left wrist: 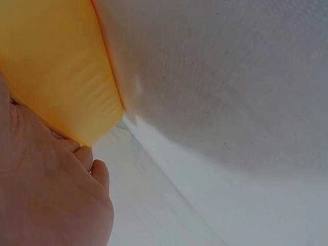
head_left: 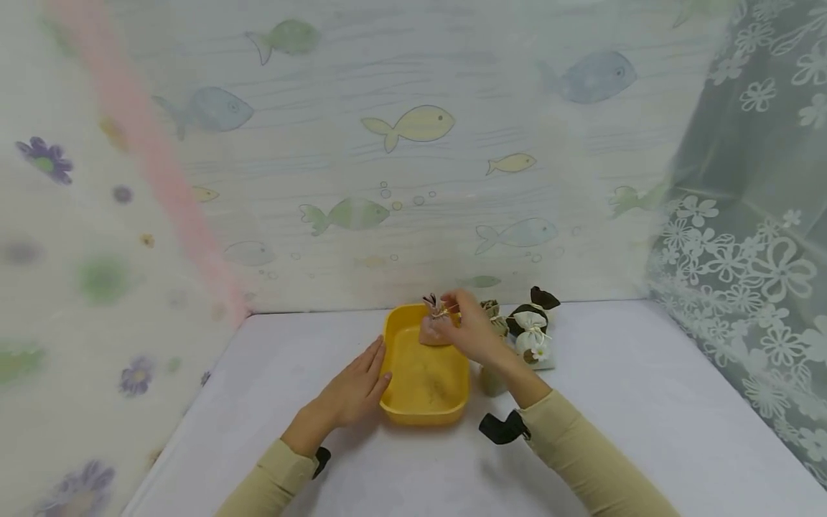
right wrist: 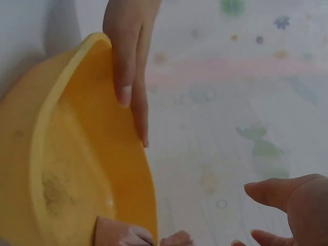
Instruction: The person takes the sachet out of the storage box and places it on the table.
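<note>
A yellow plastic basin stands on the white table, with a dark mark on its floor. My left hand rests along its left side, fingers straight against the outer wall and thumb at the rim. Inside the basin, near its far end, a small pink pouch stands with its gathered neck tied. Around that neck hovers my right hand, thumb and fingers spread. The right wrist view shows a gap between this thumb and the pouch.
Right of the basin cluster a green pouch, a white pouch with a flower and a dark brown pouch. Another greenish thing lies partly under the right forearm. A fish-patterned curtain closes off the back.
</note>
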### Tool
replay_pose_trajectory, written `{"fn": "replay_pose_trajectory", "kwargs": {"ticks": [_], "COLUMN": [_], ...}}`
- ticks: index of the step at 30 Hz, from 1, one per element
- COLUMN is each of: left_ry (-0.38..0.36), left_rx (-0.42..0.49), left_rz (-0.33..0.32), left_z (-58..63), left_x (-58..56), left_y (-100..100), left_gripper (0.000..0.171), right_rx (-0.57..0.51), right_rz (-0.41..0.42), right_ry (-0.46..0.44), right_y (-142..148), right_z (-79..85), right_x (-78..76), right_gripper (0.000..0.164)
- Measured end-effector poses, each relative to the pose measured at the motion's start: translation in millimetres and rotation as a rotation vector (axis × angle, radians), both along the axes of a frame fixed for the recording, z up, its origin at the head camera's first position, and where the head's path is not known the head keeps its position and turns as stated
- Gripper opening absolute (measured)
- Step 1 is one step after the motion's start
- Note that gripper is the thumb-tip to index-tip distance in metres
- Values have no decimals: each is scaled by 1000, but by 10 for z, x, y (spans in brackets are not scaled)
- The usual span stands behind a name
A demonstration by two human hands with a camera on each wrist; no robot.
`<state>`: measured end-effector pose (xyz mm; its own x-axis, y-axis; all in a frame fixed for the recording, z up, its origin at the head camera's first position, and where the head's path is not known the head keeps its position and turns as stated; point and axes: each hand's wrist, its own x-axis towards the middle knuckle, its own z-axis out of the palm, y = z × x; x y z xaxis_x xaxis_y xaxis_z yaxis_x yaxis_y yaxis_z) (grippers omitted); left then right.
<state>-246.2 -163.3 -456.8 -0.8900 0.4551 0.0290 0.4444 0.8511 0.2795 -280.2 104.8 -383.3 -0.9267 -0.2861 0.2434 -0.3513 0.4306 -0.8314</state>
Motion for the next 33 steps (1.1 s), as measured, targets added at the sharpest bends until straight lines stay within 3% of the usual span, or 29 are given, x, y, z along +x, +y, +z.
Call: {"fn": "replay_pose_trajectory", "kwargs": {"ticks": [9,14,19,22,28,33], "left_ry": [7,3,10,11,15,5], "left_rx": [-13,-25,-27,-26,-18,-24], "left_rz": [-5,-1,-7,-7,-13,-1], "left_z": [-39,-33,-32,-18,-10,-34], "left_x": [29,26,14,8,-15,-18], "left_y": [-17,-29,-24,-18,-2,-4], "left_gripper": [68,69,70,70,70,69], "right_rx": [32,45,54,48,30,19], "right_rz": [-149,-155,-145,-151,-147,-178], "right_ry": [-127,-208,-226,-235,-245,-228], "right_y": [-269,-314,-321,-312,-289,-290], "right_z": [-39,-92,-162,-218,-295,-337], "right_x": [-309,-459,-533,-550,-581,-605], "right_gripper": [64,64,65,57,21,9]}}
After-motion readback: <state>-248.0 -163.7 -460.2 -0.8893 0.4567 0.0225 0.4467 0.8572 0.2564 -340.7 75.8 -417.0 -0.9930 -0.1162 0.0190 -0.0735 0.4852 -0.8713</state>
